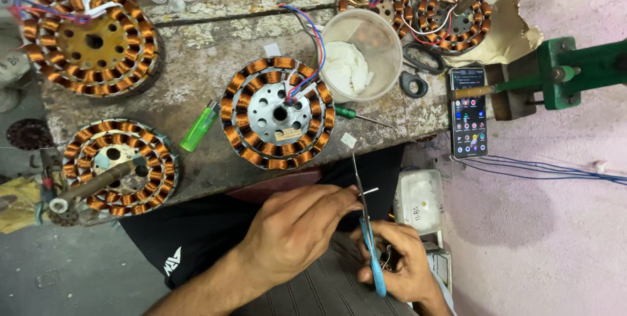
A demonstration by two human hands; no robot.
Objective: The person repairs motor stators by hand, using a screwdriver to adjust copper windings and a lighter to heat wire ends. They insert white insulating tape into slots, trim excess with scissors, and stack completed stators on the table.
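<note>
Low in the frame, left hand (294, 224) pinching a small white strip (369, 191) between thumb and fingertips. Right hand (398, 260) closed around the blue handles of a pair of scissors (366, 224), blades pointing up toward the counter (196, 61), strip held right at the blades. Just right of the hands, a white plastic box (419, 199). Above, at centre frame on the counter, a copper-wound stator (277, 113) with red and blue wires rising from its hub. To its left a green lighter (200, 126); to its upper right a clear tub (362, 51) holding white scraps, a green-handled screwdriver (362, 115) below it. Black scissors (418, 71) and a phone (468, 112) at right of the tub. More stators at upper left (91, 38), lower left (117, 167) and top right (450, 15).
</note>
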